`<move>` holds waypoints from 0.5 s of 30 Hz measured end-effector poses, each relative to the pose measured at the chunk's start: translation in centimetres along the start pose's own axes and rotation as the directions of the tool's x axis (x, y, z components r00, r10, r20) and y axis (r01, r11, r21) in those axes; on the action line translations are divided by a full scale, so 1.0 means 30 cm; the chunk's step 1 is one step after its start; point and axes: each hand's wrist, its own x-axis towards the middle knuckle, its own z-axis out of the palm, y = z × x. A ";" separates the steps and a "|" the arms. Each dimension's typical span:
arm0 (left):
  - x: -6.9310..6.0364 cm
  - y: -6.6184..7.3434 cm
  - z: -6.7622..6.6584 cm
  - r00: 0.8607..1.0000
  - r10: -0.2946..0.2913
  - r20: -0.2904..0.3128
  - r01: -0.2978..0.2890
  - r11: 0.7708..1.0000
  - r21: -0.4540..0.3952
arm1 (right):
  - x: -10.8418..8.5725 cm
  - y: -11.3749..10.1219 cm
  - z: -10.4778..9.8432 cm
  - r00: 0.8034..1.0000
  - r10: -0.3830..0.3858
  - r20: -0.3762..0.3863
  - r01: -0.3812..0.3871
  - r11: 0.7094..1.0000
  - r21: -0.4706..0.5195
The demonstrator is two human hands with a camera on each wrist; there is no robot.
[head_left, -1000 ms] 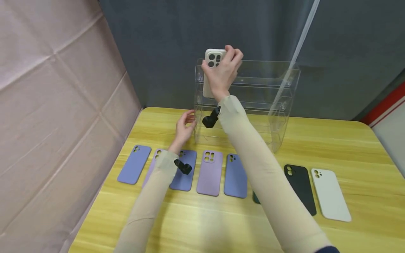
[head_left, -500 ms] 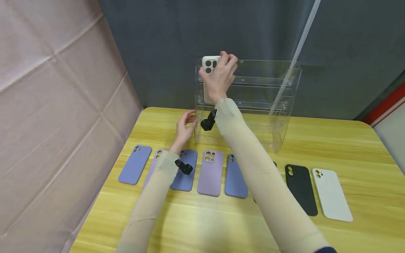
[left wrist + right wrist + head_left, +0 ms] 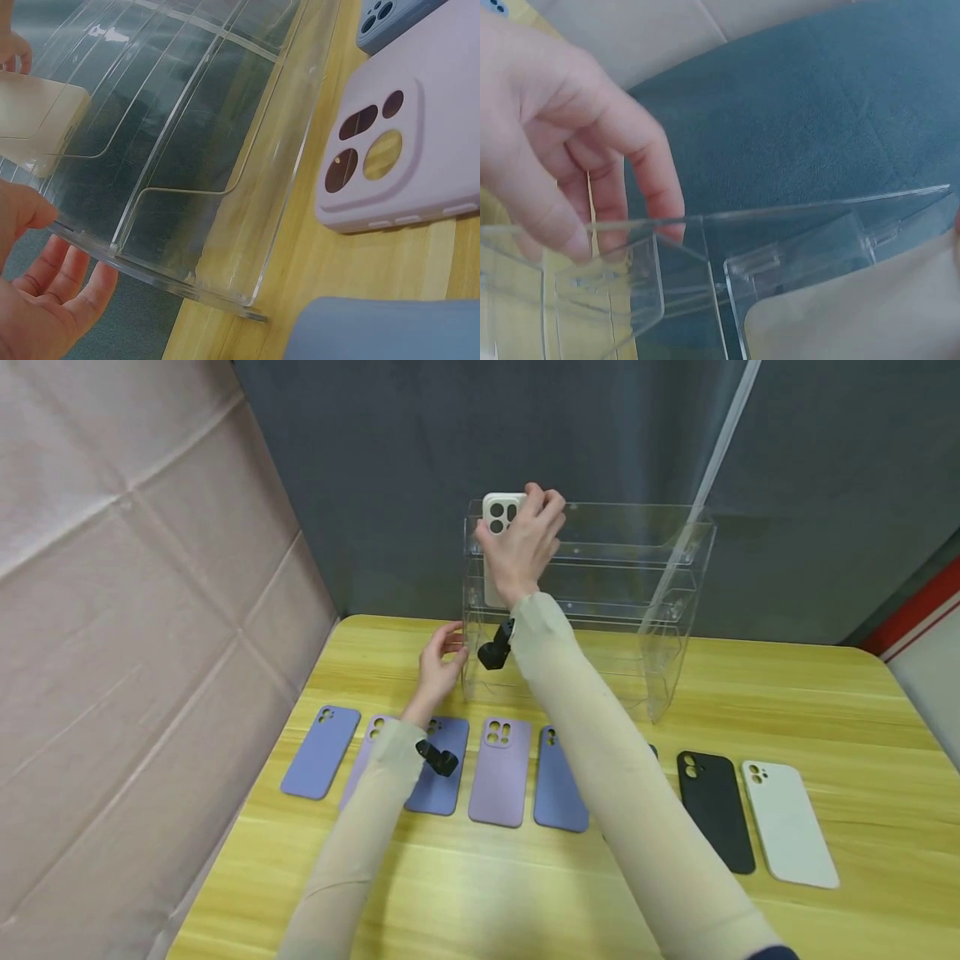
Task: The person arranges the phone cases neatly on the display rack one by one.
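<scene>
My right hand point(image 3: 523, 543) holds a white phone case point(image 3: 497, 510) upright by its sides, camera cutouts at the top. The case stands at the left end of the upper tier of a clear acrylic display rack point(image 3: 630, 557). In the left wrist view, the lower end of the case point(image 3: 41, 112) shows through the clear plastic. My left hand point(image 3: 441, 662) grips the left side panel of the rack, lower down. Seen from the right wrist, the thumb and fingers of the left hand point(image 3: 585, 142) lie on either side of the panel edge.
On the wooden table point(image 3: 480, 893) several phone cases lie in a row before the rack, among them lilac point(image 3: 498, 785), blue point(image 3: 321, 752), black point(image 3: 716, 810) and white point(image 3: 791, 827). The right forearm covers part of the row. A grey curtain point(image 3: 360, 485) hangs behind.
My right hand has come down slightly with the white phone case, lowering it at the upper tier, and has barely moved in the last half second. The left hand stays on the rack.
</scene>
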 end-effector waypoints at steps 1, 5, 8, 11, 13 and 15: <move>-0.001 0.003 0.000 1.000 -0.002 0.003 0.002 1.000 0.002 | 0.000 0.002 0.000 1.000 -0.005 0.000 0.005 1.000 -0.005; -0.005 0.013 0.002 1.000 -0.022 0.003 0.022 1.000 0.017 | 0.000 0.006 -0.002 1.000 -0.021 0.007 0.021 0.999 -0.034; -0.004 0.012 0.001 1.000 -0.024 0.006 0.024 1.000 0.006 | -0.003 0.006 -0.005 1.000 -0.024 0.020 0.025 0.999 -0.046; -0.004 0.008 0.001 1.000 -0.018 0.009 0.018 1.000 0.001 | -0.008 0.009 -0.012 0.999 -0.040 0.033 0.041 0.998 -0.043; -0.005 0.006 0.000 1.000 -0.016 0.012 0.016 1.000 -0.002 | -0.014 0.013 -0.020 0.997 -0.070 0.030 0.071 0.997 -0.025; -0.005 0.003 0.001 1.000 -0.016 0.011 0.016 1.000 -0.003 | -0.019 0.019 -0.030 0.994 -0.110 0.019 0.109 0.994 0.004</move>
